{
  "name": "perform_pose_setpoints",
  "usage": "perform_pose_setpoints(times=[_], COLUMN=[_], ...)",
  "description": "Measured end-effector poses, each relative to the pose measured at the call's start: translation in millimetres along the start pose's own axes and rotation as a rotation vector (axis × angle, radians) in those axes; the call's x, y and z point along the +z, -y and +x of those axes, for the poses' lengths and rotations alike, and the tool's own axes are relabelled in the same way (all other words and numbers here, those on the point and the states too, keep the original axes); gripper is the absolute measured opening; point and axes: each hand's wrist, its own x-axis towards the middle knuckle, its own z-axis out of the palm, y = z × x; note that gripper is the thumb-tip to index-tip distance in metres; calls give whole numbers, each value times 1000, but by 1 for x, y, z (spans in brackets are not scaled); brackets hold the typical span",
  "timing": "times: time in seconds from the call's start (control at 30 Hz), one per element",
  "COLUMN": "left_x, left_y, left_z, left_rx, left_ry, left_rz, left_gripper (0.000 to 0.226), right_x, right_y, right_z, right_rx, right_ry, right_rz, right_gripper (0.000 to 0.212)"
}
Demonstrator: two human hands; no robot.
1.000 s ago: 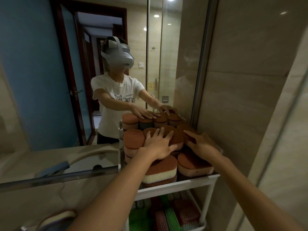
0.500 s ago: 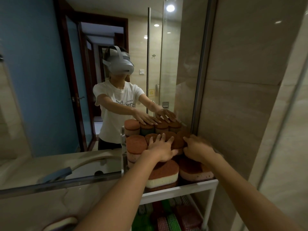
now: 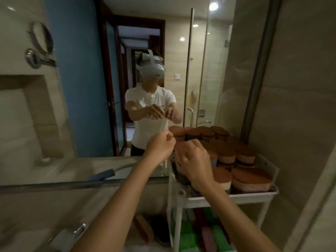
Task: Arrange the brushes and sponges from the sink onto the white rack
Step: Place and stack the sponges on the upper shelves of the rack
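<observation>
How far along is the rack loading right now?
Done: sponges fill the top shelf of the white rack, and brushes lie on its lower shelf. In hand: apparently nothing; left hand and right hand, blurred, hover by the rack's left edge. Left: a brown piece low beside the rack.
</observation>
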Motion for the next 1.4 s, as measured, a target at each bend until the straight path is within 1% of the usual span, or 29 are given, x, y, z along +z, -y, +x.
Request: perform_pose_setpoints(times=[0.03,0.13,0.2,0.23,0.27,0.33,0.4,0.47,0.53,0.6,0.67,0.73,0.77,0.83,0.9,0.97,1.03,1.07,1.17,1.27,1.3,1.33,1.4], left_x=[-11,-29,-29,-26,-21,-7,10,27,41,55,66,75,79,84,89,91,91,92,97,107,110,114,120], left_y=[16,80,131,158,183,228,266,297,323,344,357,363,365,366,369,373,376,378,383,382,379,376,371], left_z=[-12,-52,-82,-98,-114,-147,-176,-201,-223,-244,-260,-270,-273,-277,-280,-283,-284,-285,-287,-289,-290,-290,-289], left_rx=[-41,-192,-319,-388,-451,-553,-636,-710,-797,-883,-940,-972,-987,-1001,-1003,-1011,-1037,-1049,-1073,-1096,-1122,-1142,-1193], left_ry=[-36,-124,-143,-130,-99,8,136,266,385,481,560,612,626,648,654,641,619,608,584,635,644,649,639], left_rz=[7,7,-5,5,24,57,84,137,164,150,110,67,48,29,13,-12,-44,-61,-105,-179,-222,-261,-342], left_gripper=[25,23,21,22,23,25,25,25,28,34,34,34,35,36,35,33,32,30,22,36,40,41,41], right_x=[15,68,104,123,141,173,199,221,236,246,254,259,261,266,270,272,275,278,284,282,281,279,275], right_y=[17,60,82,86,90,88,80,66,49,33,21,15,15,15,17,21,24,25,22,10,6,2,-3], right_z=[-11,-55,-92,-112,-133,-176,-219,-262,-299,-330,-349,-361,-364,-375,-384,-392,-394,-395,-390,-386,-385,-384,-386], right_rx=[-25,-33,-14,10,55,213,380,468,489,534,576,667,734,868,954,1014,1065,1105,1326,1566,1632,1664,1602], right_ry=[17,142,257,327,417,629,819,995,1146,1266,1390,1461,1458,1425,1387,1321,1243,1211,1071,894,861,861,926], right_rz=[50,157,226,238,229,175,121,16,-89,-109,-164,-222,-228,-223,-242,-298,-334,-316,-167,-13,50,104,168], right_gripper=[16,33,43,43,38,28,27,31,34,37,49,52,55,70,83,87,88,88,85,87,86,83,73])
